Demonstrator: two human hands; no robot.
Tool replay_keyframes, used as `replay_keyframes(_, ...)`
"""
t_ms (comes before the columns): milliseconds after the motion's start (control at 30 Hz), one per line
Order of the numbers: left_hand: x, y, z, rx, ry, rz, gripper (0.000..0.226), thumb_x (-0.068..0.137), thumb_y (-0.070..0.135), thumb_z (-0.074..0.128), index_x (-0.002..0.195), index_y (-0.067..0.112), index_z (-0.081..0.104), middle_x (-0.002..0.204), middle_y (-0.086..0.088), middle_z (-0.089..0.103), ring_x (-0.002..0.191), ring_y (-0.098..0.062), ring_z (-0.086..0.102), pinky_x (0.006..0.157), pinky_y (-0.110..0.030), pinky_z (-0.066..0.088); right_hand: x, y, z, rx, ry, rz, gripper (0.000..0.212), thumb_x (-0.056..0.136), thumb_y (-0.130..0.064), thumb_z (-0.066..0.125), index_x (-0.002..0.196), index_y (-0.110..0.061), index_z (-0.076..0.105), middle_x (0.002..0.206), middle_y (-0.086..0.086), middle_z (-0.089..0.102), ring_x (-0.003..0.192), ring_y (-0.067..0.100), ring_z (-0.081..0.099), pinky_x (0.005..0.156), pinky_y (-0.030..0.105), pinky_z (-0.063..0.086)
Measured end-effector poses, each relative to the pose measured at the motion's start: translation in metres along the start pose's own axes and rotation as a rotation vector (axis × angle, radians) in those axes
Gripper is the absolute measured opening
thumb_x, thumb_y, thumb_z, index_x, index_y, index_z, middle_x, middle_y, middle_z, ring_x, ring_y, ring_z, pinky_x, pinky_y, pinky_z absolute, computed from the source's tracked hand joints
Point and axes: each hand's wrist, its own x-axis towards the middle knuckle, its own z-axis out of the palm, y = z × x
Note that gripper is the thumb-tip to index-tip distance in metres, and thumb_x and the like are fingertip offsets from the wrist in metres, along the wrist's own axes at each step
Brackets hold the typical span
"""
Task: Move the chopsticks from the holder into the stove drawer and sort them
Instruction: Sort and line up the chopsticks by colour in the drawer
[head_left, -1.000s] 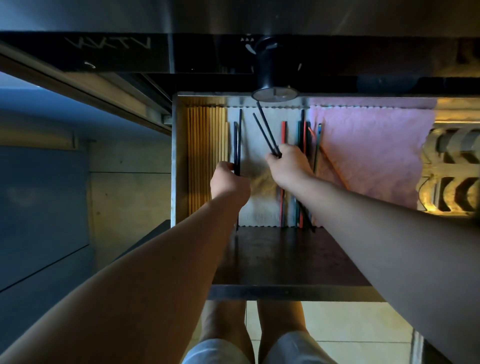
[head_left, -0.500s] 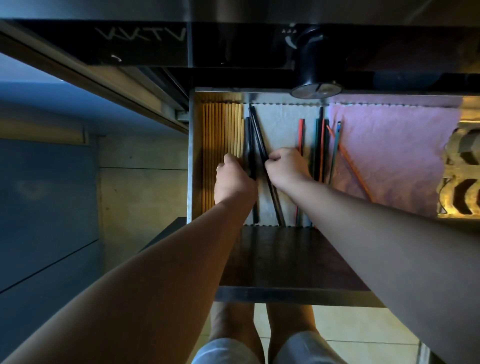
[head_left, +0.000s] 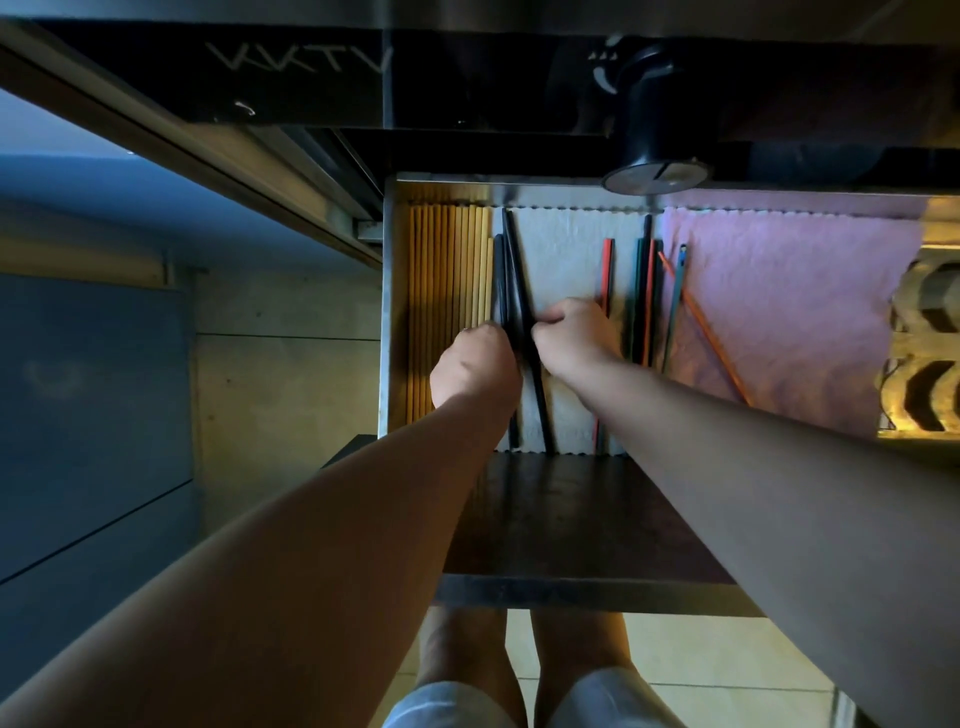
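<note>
While both arms reach into the open drawer (head_left: 387, 312), the left hand (head_left: 475, 369) and right hand (head_left: 574, 338) pinch the black chopsticks (head_left: 511, 291) from either side, fingers curled tight around them over the white cloth (head_left: 563, 260). Wooden chopsticks (head_left: 449, 280) lie in a neat row along the drawer's left wall; red and green ones (head_left: 644, 296) rest further right (one orange stick (head_left: 706, 332) lies askew on the pink cloth (head_left: 789, 312)).
</note>
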Motion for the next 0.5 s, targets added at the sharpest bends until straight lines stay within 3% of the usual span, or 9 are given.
replay_keyframes(100,0.007,0.006,-0.002,-0.057,-0.015,-0.045,0.013,0.096,0.012,0.053,0.101,0.011,0.064,0.084,-0.004,0.06,0.077,-0.024,0.061,0.065,-0.035,0.053,-0.002,0.004,-0.002,0.038,-0.034,0.008,0.026,0.089,-0.015,0.052,0.108,-0.019,0.069,0.102,0.004,0.069,0.085,0.019,0.061,0.07,0.023,0.045)
replay_keyframes(300,0.01,0.006,-0.004,-0.334,-0.049,-0.171,0.01,0.088,0.019,0.064,0.084,0.013,0.058,0.072,0.0,0.056,0.061,-0.015,0.056,0.048,-0.026,0.045,-0.005,0.007,-0.003,0.109,-0.056,0.011,0.032,0.087,-0.012,0.05,0.112,-0.019,0.07,0.1,0.004,0.071,0.087,0.022,0.067,0.082,0.039,0.058)
replay_keyframes(433,0.004,-0.007,-0.008,-0.385,-0.047,-0.21,0.015,0.091,0.019,0.06,0.078,0.013,0.055,0.073,-0.001,0.057,0.06,-0.013,0.055,0.043,-0.023,0.039,-0.008,0.004,0.0,0.11,-0.064,0.013,0.031,0.091,-0.011,0.05,0.117,-0.016,0.067,0.105,0.004,0.067,0.094,0.023,0.065,0.086,0.04,0.057)
replay_keyframes(500,0.002,-0.016,-0.01,-0.375,-0.028,-0.208,0.014,0.091,0.022,0.059,0.081,0.012,0.058,0.073,-0.001,0.057,0.06,-0.013,0.054,0.043,-0.023,0.036,-0.008,0.001,0.003,0.125,-0.081,0.006,0.03,0.092,-0.012,0.051,0.119,-0.015,0.066,0.113,0.005,0.067,0.098,0.021,0.065,0.087,0.033,0.056)
